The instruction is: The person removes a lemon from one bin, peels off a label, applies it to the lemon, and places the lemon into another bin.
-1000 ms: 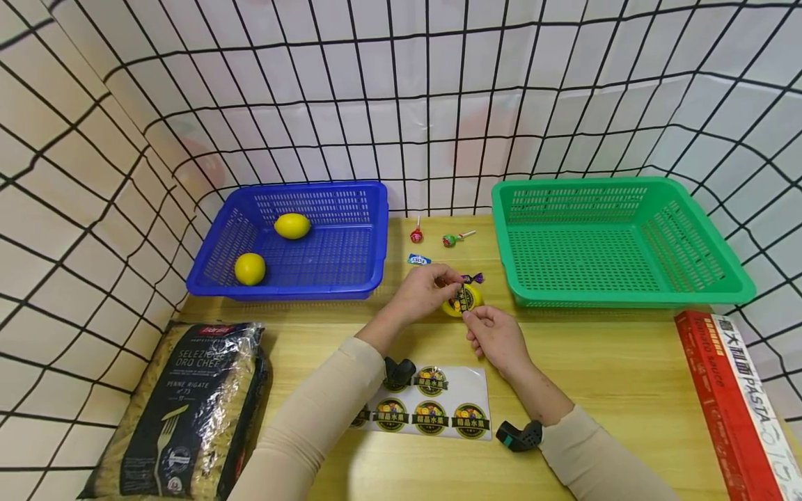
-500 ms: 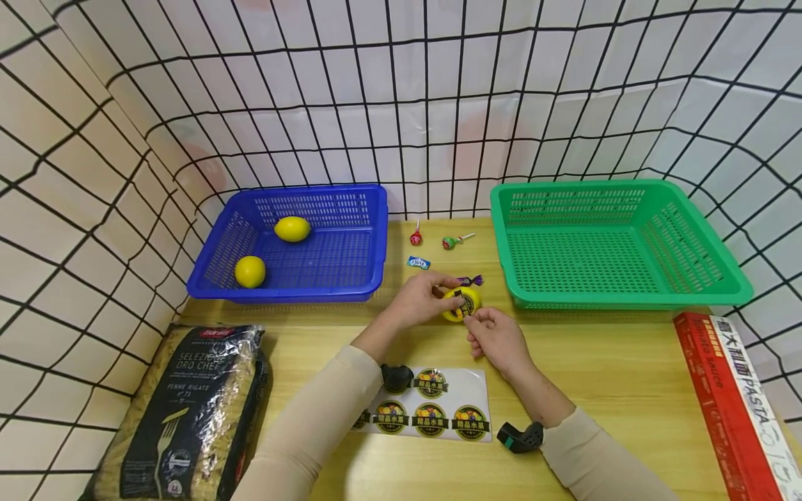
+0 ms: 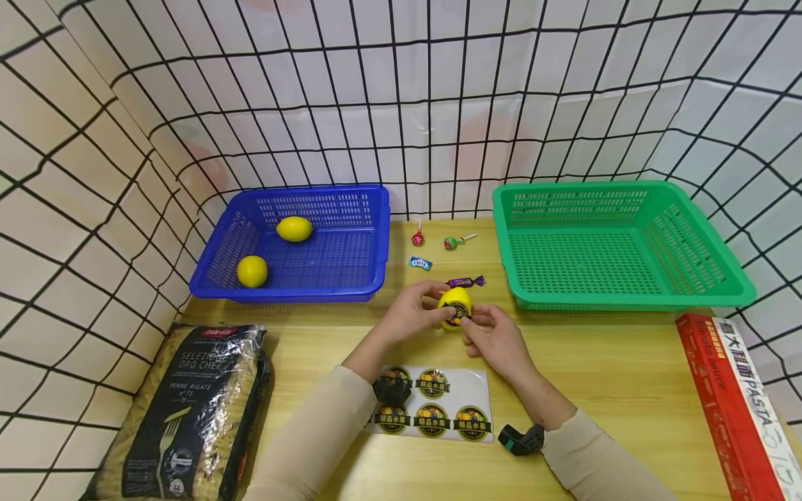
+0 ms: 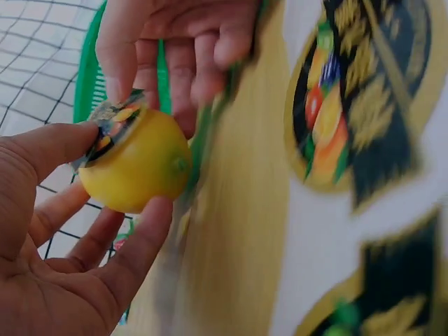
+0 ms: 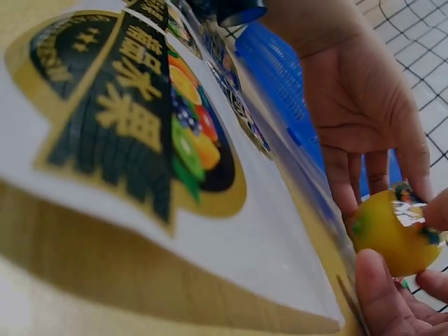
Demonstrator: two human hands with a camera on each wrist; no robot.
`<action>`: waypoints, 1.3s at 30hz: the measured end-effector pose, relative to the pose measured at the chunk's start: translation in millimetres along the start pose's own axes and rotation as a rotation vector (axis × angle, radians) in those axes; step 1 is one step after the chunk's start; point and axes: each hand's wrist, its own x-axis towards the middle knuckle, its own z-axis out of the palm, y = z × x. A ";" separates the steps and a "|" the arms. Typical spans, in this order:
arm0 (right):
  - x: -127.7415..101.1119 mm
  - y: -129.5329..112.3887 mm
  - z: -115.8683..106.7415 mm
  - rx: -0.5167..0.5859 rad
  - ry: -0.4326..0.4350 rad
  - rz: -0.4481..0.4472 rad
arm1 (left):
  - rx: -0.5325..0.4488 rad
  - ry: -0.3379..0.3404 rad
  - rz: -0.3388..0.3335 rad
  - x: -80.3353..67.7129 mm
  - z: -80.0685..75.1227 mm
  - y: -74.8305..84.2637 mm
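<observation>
The small yellow lemon (image 3: 454, 305) sits between the two hands, just above the bench (image 3: 614, 362) midway between its left and right edges and a little toward the far edge. A round black-and-gold fruit sticker (image 4: 112, 122) lies on the side of it that faces the person. The left hand (image 3: 410, 313) cups the lemon from its own side, thumb and curled fingers around the fruit — the left wrist view shows the thumb lying on the sticker's edge. The right hand (image 3: 495, 337) comes in from the near right, its fingertips (image 4: 115, 84) pressing on the sticker and the lemon's skin; it pinches rather than wraps. Both hands touch the fruit, so neither is nearer. The lemon is nearly round, and I cannot tell which way its long axis runs.

Just beyond the lemon lies a purple wrapped candy (image 3: 466, 282), with a small blue wrapped sweet (image 3: 420, 263) and two lollipops (image 3: 418, 236) further toward the far edge. Near the front edge, under the forearms, is the white backing sheet of round stickers (image 3: 451, 410).

The blue slotted plastic basket (image 3: 370, 278) at the far left holds two more lemons (image 3: 252, 271); the green slotted plastic basket (image 3: 626, 299) stands at the far right — nothing lies between it and the hands. A bag of penne pasta (image 3: 188, 410) lies at the front left corner, a long red pasta box (image 3: 733, 403) along the right edge.
</observation>
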 end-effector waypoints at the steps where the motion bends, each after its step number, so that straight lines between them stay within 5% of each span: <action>1: -1.1 -0.9 0.7 0.011 0.003 -0.013 | -0.031 0.009 -0.013 -2.4 0.8 -0.9; 6: -8.9 -9.8 3.7 0.014 0.029 -0.085 | -0.247 0.055 -0.081 -15.7 5.1 -0.8; 9: -12.6 -16.0 4.0 -0.086 0.056 -0.132 | -0.317 0.061 -0.089 -22.6 6.4 0.6; 15: -18.5 -26.6 0.4 -0.231 0.058 -0.170 | -0.348 0.063 -0.082 -31.2 9.3 -1.3; 23: -25.0 -33.9 -3.2 -0.173 -0.001 -0.136 | -0.384 0.065 -0.046 -34.6 11.8 -4.1; 33: -25.2 -34.9 -3.9 -0.109 0.031 -0.169 | -0.460 0.022 -0.009 -36.3 12.7 -5.4; 39: -26.1 -35.6 -4.0 -0.259 0.053 -0.214 | -0.517 -0.030 0.014 -42.5 19.6 5.0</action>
